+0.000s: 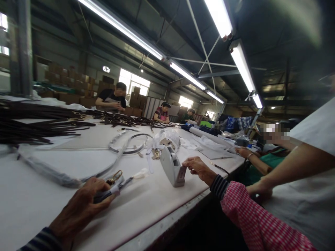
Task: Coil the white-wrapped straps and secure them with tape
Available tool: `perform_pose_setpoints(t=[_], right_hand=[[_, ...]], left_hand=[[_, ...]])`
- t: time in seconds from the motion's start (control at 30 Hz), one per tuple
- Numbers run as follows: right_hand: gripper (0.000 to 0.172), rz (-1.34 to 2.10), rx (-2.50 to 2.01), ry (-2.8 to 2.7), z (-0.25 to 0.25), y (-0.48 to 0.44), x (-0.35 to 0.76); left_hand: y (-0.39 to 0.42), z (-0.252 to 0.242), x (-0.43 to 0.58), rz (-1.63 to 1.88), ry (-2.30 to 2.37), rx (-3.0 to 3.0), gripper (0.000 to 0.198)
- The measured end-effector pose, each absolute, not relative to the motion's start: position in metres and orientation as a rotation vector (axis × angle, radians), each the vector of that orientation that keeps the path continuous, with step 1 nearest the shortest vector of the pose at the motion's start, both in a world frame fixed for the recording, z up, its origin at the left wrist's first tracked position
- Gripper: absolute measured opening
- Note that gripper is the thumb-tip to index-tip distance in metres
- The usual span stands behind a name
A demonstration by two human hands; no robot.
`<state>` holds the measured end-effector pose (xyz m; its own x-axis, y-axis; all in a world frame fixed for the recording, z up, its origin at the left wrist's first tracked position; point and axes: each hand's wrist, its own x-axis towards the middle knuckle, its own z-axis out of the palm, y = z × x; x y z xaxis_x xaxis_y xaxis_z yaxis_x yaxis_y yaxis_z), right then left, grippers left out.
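Left fingers [104,205] clamp a strap [101,197]; right fingers [193,161], seemingly together, touch a tape dispenser [170,170].

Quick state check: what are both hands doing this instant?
Left hand: closed, holding a strap with a gold-coloured clasp.
Right hand: fingers bent at the tape dispenser; whether they pinch tape cannot be told.

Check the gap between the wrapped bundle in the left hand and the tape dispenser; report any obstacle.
Nothing visible blocks the way from the wrapped bundle in the left hand to the tape dispenser; only a whitish plastic wisp at the bundle's tip pokes into the gap.
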<state>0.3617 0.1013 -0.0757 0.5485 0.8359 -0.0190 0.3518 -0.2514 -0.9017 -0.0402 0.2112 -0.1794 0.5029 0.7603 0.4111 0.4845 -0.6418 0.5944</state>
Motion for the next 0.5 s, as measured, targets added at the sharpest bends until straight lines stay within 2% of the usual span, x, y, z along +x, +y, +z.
perform_pose_setpoints(t=[0.27,0.5], right_hand=[[0.027,0.731,-1.555,-0.834,-0.093,0.074,0.346],[0.041,0.755,-1.468,-0.753,-0.133,0.073,0.336]], left_hand=[[0.215,-0.183,-0.041,1.04,1.129,2.114,0.034],[0.209,-0.171,-0.044,0.994,1.132,1.863,0.049]])
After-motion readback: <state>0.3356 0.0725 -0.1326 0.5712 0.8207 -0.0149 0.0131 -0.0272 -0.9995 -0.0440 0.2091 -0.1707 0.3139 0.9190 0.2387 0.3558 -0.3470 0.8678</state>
